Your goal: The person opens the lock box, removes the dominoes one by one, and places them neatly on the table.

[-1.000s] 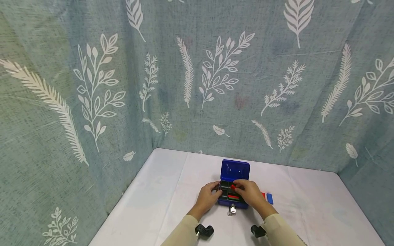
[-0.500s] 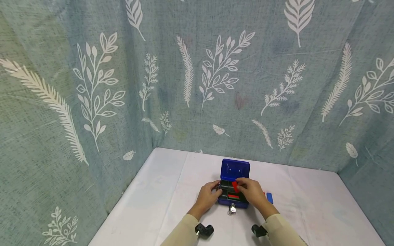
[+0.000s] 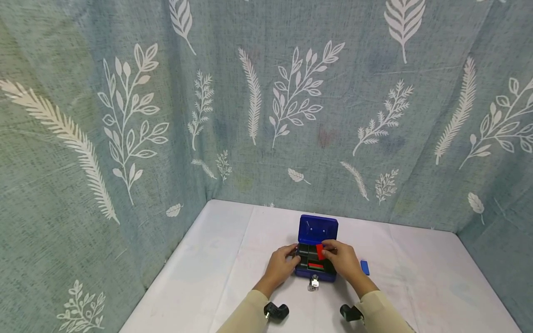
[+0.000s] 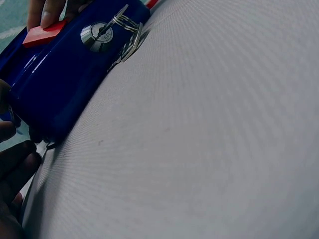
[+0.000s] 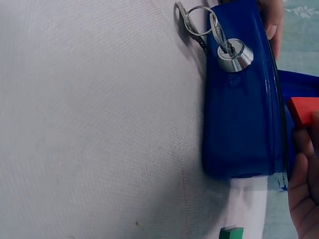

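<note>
A blue cash box [image 3: 326, 277] stands with its lid [image 3: 318, 226] raised, showing a black divided tray [image 3: 304, 250]. My left hand [image 3: 280, 266] grips the box's left end, the thumb near the rim. Between thumb and fingers, my right hand [image 3: 342, 259] pinches a flat red block [image 3: 320, 251], held up over the tray's back right part. Red and green pieces [image 3: 315, 266] lie in a front compartment. In the left wrist view the held red block [image 4: 44, 34] shows above the rim. Part of the tray's right side is hidden by my right hand.
Keys on a ring [image 5: 199, 22] hang from the lock [image 5: 235, 56] at the box's front. A blue block [image 3: 364, 268] lies on the white cloth right of the box. The right wrist view shows a green block [image 5: 232, 233] on that side. A leaf-patterned curtain [image 3: 291, 194] closes off the back.
The red block in my right hand has been lifted and turned more upright, shifting slightly right. A red piece beside the blue block has gone out of sight behind my right hand. The left hand stays put.
</note>
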The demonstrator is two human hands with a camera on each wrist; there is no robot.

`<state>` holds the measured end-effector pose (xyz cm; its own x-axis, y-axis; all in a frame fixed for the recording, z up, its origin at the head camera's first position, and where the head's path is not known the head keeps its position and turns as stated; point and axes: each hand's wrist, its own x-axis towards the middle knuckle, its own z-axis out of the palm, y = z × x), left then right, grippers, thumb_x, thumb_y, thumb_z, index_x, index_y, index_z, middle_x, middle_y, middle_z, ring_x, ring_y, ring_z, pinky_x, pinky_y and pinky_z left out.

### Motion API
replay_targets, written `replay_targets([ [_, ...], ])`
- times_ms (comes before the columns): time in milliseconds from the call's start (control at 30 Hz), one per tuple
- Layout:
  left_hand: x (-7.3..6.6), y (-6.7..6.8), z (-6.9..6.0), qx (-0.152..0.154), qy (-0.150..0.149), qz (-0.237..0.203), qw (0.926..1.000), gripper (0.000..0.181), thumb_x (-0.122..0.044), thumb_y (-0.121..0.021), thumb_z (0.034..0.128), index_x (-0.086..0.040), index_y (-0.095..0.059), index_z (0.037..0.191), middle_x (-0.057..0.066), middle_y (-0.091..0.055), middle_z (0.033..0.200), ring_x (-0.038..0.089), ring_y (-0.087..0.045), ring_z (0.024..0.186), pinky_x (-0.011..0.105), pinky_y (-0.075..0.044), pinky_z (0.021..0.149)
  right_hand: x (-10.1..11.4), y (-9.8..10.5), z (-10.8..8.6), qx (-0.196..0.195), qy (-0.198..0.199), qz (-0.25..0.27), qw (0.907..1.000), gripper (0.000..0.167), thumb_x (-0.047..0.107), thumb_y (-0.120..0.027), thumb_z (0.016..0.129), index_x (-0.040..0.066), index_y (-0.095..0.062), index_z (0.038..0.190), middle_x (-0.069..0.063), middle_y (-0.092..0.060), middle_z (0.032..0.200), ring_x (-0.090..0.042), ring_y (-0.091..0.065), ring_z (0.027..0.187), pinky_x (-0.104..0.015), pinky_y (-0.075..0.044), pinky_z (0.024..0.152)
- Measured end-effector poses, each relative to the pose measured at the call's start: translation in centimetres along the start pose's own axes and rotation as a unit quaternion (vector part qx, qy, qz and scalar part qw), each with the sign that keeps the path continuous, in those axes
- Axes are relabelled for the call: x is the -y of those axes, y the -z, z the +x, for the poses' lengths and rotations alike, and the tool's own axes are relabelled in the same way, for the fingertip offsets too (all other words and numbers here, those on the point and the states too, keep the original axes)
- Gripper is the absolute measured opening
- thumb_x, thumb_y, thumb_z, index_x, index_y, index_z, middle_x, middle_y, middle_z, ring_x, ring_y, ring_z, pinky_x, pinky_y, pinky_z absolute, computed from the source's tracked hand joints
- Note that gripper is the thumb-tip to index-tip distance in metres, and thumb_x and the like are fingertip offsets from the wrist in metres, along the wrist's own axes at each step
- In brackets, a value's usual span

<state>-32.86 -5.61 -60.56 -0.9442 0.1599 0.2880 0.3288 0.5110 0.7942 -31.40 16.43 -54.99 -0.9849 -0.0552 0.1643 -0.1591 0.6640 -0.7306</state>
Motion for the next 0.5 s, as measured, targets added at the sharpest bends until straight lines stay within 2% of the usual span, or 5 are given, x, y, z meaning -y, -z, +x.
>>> replay_targets([
  [333, 0.04, -0.05, -0.03, -0.002, -0.004, 0.001, 1.0000, 0.043, -0.024, -0.066, 0.0864, -0.011, -0.066, 0.127, -0.001, -0.068, 0.109, 0.016, -0.061, 0.104, 0.043, -0.045, 0.097, -0.45, 0.32, 0.11, -0.019, -0.007, 0.044, 0.9988, 0.028, 0.007, -0.074, 0.085, 0.007, -0.071, 0.112, -0.002, -0.070, 0.094, -0.023, -0.066, 0.088, -0.041, -0.055, 0.077],
  [500, 0.04, -0.05, -0.02, -0.001, -0.002, -0.002, 1.0000, 0.043, -0.024, -0.066, 0.0869, -0.011, -0.065, 0.128, -0.001, -0.068, 0.109, 0.017, -0.061, 0.104, 0.043, -0.045, 0.097, -0.70, 0.53, 0.29, -0.020, -0.029, 0.076, 0.9965, 0.028, 0.005, -0.073, 0.085, 0.005, -0.070, 0.113, -0.006, -0.070, 0.094, -0.022, -0.067, 0.085, -0.036, -0.056, 0.070],
])
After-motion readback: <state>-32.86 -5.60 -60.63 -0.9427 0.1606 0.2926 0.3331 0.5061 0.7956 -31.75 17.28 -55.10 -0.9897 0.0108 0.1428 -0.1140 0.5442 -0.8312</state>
